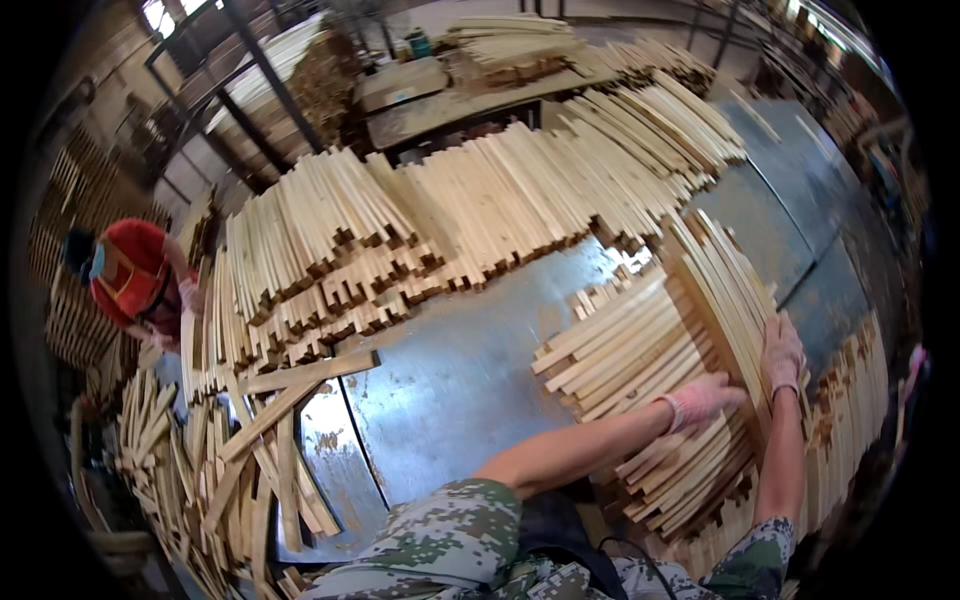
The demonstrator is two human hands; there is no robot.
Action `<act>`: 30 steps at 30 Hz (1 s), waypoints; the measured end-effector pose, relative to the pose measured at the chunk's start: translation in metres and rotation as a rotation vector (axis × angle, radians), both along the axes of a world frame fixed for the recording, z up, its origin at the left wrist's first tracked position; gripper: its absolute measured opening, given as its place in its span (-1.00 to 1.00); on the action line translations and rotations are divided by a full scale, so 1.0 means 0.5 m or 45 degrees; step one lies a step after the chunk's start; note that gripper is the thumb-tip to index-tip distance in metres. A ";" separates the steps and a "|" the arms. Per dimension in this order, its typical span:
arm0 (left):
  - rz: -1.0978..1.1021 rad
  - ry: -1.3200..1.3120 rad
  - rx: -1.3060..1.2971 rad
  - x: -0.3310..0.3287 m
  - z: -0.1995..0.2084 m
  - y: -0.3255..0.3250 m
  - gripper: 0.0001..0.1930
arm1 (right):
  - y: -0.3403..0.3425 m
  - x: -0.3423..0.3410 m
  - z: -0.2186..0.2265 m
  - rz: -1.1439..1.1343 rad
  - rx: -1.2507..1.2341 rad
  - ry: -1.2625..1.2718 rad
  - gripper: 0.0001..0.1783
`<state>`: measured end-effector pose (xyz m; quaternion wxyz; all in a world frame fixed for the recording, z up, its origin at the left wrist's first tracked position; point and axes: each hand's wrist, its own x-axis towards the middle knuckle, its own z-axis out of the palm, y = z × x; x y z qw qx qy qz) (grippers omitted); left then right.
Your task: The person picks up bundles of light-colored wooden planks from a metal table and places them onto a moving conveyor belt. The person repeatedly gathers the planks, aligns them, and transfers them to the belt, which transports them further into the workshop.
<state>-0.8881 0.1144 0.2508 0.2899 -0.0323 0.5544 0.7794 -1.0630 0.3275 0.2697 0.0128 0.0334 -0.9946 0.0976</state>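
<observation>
Dim toward rim — glare on metal tabletop [455,355], bright windows [158,16] upper left — fisheye-bent edges.

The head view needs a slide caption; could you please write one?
Left hand and right hand at wooden strips on a metal table; worker in red, left.

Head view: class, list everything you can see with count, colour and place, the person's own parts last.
Sticks near the hands: many, pale tan, right of centre
Row of sticks: many, pale tan, table's far side
Loose sticks: many, tan, lower left
Table: one, silver-grey, centre
Container: one, green, top
Frame: one, dark, upper left
Co-worker: one, red top, left
Background clutter: uncountable, too blurred
Sleeves: two, camouflage, bottom
Left hand: one, pinkish glove, at the sticks
Right hand: one, pinkish glove, beside upright sticks
</observation>
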 end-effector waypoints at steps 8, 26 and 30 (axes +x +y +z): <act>0.339 0.030 0.022 0.327 -0.005 -0.403 -0.28 | -0.198 -0.063 0.026 0.164 -0.003 0.201 -0.23; 1.819 -0.649 -1.147 0.841 -0.342 -1.132 -0.05 | -1.387 0.391 -0.255 1.222 -0.125 -0.656 0.17; 1.987 -0.620 -1.290 0.802 -0.349 -1.285 0.00 | -1.516 0.391 -0.293 1.019 0.025 -0.610 0.32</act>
